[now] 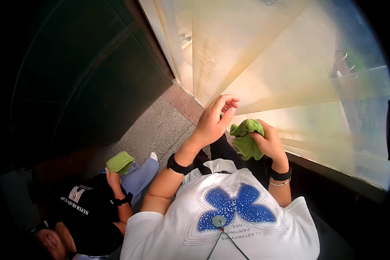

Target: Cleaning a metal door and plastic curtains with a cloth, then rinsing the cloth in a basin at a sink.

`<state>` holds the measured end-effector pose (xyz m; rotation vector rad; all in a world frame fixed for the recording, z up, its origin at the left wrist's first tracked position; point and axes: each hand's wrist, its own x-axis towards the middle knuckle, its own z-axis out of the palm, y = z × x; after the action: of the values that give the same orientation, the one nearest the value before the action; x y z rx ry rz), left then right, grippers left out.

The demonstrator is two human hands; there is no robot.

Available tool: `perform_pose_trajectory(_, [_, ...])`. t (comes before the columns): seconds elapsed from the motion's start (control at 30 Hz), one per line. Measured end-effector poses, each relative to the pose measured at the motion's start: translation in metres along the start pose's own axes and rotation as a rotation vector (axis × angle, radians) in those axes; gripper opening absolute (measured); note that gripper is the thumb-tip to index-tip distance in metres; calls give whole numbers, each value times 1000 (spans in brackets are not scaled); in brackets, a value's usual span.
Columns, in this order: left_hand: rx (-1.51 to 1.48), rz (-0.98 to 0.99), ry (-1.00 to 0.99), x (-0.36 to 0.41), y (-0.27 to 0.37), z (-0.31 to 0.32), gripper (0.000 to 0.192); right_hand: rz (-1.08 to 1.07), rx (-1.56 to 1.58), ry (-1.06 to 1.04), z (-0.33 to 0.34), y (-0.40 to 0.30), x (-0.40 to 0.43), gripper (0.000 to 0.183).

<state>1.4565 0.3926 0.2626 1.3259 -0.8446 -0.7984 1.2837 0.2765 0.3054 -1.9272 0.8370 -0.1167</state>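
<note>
My right hand (271,139) grips a bunched green cloth (248,144), which hangs in folds from my thumb and fingers. To the left of it, my left hand (214,120) is raised with nothing in it, its fingers loosely bent and apart from the thumb. Beyond both hands stand bright, translucent window panels (276,65) with yellowish seams or bands across them. My left fingertips appear in front of the lower part of these panels; whether they touch cannot be told.
At my left, a person in a black T-shirt (94,201) holds another green cloth (120,162). A dark panelled door or partition (107,71) rises at upper left. Speckled stone floor (156,126) lies between. A dark ledge (331,175) runs beneath the window at right.
</note>
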Motion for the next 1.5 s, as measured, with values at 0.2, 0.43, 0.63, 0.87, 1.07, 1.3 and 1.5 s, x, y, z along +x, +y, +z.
perform_pose_trajectory(0.2, [205, 304, -129, 105, 37, -19, 18, -89, 381, 148, 23, -29, 78, 34])
perform_pose_trajectory(0.43, [572, 199, -160, 208, 56, -50, 26, -118, 143, 196, -18, -30, 227, 39])
perform_pose_trajectory(0.63, [592, 261, -126, 217, 45, -79, 50, -171, 72, 246, 5, -76, 275, 41])
perform_pose_trajectory(0.87, [556, 346, -59, 246, 32, -106, 51, -167, 163, 294, 23, -109, 279, 42])
perform_pose_trajectory(1.07, [443, 335, 9, 245, 76, -135, 51, -132, 380, 291, -47, -98, 279, 36])
perform_pose_trajectory(1.3, [290, 307, 174, 342, 70, -212, 54, -5, 655, 798, -181, -61, 239, 24])
perform_pose_trajectory(1.5, [1105, 517, 456, 457, -40, -326, 45, 146, 812, 1194, -148, -74, 252, 23])
